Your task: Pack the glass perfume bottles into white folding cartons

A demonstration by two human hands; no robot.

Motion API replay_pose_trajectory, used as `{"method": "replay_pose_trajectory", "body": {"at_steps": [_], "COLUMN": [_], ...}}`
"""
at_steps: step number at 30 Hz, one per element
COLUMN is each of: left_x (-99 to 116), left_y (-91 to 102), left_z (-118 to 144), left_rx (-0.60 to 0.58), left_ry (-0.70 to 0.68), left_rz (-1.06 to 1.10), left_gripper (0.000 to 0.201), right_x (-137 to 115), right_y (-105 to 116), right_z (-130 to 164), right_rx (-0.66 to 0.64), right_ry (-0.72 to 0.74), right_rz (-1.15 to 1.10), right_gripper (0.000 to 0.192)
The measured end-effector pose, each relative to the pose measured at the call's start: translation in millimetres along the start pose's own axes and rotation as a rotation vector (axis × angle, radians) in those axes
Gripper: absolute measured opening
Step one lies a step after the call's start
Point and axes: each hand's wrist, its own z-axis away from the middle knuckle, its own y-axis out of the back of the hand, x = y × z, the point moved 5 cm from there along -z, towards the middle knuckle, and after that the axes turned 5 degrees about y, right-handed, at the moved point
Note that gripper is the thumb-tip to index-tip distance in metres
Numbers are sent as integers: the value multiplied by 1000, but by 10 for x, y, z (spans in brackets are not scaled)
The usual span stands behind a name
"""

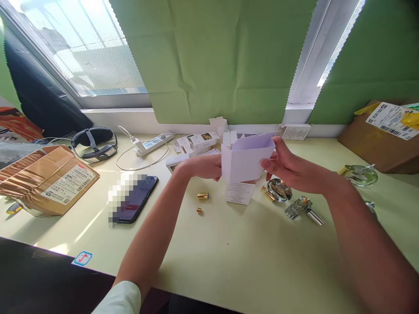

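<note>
Thin white card box (245,161), angular, w/ matte folds

White sleeve (119,300) (left arm only)

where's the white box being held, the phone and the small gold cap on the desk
white box (244,165), head view, its front panel
phone (139,198), head view, its dark screen
gold cap (203,196), head view, its side, lying left of the box

Both forearms reaching forward, left hand (200,166) and right hand (292,168) raised, grips apparently closed, facing inward.
</note>
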Motion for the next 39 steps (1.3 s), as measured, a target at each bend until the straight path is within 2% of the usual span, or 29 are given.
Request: {"method": "replay_pose_trajectory", "body": {"at_steps": [5,12,15,20,27,32,35,39], "left_x": [19,48,67,118,181,238,262,271], "left_y": [-53,-34,-39,-66,-64,-58,-56,-59], "left_z": [6,23,26,23,32,59,69,58], "left_rx": [-159,-190,-207,-223,-240,-212,-200,-203], "left_ry": [-53,-101,-102,-123,-190,-137,-123,-144], "left_rz": [295,423,435,416,377,339,340,347], "left_gripper": [23,29,32,32,19,13,14,12], "right_x": [5,133,153,85,50,-22,-61,-52], "right_y": [35,81,96,128,110,46,10,30], "right_z": [15,3,2,34,68,24,-6,-32], "right_rx": [7,-1,-18,-46,-88,-96,-104,-51], "right_ry": [-13,-30,-65,-89,-107,-91,-71,-44], "right_rz": [-72,-170,-162,-94,11,50,27,81], "right_gripper": [24,35,38,31,31,29,34,41]}}
